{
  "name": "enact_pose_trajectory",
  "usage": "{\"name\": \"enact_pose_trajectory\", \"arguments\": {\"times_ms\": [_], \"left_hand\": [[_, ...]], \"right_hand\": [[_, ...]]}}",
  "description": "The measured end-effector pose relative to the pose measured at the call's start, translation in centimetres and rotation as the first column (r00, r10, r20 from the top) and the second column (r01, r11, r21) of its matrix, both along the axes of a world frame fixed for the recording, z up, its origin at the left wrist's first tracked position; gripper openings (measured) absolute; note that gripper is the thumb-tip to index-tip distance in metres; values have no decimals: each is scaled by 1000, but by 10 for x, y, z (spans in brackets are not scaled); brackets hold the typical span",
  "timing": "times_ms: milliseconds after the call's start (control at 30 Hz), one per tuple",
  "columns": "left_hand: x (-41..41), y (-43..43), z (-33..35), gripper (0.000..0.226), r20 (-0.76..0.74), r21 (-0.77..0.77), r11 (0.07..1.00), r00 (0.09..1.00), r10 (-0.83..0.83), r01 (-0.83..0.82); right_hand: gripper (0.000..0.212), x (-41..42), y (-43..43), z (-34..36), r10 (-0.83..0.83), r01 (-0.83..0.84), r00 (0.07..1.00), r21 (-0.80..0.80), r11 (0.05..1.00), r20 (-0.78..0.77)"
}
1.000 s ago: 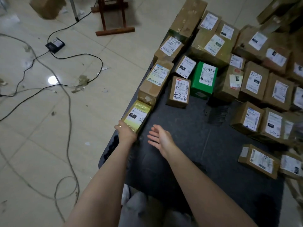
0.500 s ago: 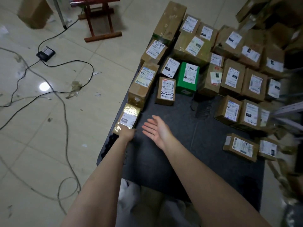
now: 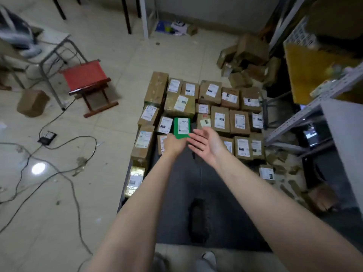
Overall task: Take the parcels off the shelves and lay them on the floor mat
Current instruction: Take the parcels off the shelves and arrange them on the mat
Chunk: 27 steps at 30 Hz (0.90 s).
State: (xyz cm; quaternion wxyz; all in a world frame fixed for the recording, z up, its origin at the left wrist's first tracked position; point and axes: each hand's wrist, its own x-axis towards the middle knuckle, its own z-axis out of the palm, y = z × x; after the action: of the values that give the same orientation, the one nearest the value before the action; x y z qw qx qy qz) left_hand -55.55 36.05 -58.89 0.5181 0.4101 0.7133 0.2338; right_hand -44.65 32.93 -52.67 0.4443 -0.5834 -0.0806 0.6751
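Several brown parcels with white labels [image 3: 220, 119] lie in rows on the far part of the dark grey floor mat [image 3: 218, 209]. Among them is a green box [image 3: 182, 125]. A shiny yellow parcel [image 3: 135, 178] lies flat on the mat's left edge, apart from both hands. My left hand [image 3: 173, 144] hangs in the air above the mat, its back towards me, holding nothing. My right hand [image 3: 207, 145] is beside it, palm showing and fingers straight, also empty.
Grey metal shelves [image 3: 314, 112] stand at the right, with a yellow board [image 3: 314, 63] leaning behind them. A loose heap of boxes [image 3: 247, 57] sits past the mat. A red stool [image 3: 86, 77], a brown box [image 3: 32, 103] and trailing cables [image 3: 59, 152] lie on the tiles at the left.
My left hand has let go of the yellow parcel, which now lies on the mat. Both hands have lifted away, and the view has risen and tilted up to show the room.
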Motion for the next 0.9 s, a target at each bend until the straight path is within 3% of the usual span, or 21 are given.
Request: {"name": "enact_pose_trajectory", "arguments": {"times_ms": [167, 367, 533, 667, 900], "left_hand": [[82, 24, 140, 67, 21, 186, 970, 987, -162, 155], [190, 13, 301, 59, -15, 412, 856, 941, -337, 313], [265, -13, 422, 57, 29, 543, 764, 901, -432, 349], [316, -36, 510, 61, 77, 655, 674, 857, -509, 341], [367, -95, 629, 57, 0, 814, 453, 779, -627, 364]], "right_hand": [[23, 87, -3, 121, -113, 101, 991, 149, 984, 75], [16, 179, -33, 259, -212, 109, 925, 314, 943, 316], [15, 245, -65, 385, -331, 56, 813, 500, 864, 480], [15, 291, -98, 472, -426, -62, 670, 618, 784, 608], [15, 329, -168, 576, -625, -72, 518, 758, 649, 584]]}}
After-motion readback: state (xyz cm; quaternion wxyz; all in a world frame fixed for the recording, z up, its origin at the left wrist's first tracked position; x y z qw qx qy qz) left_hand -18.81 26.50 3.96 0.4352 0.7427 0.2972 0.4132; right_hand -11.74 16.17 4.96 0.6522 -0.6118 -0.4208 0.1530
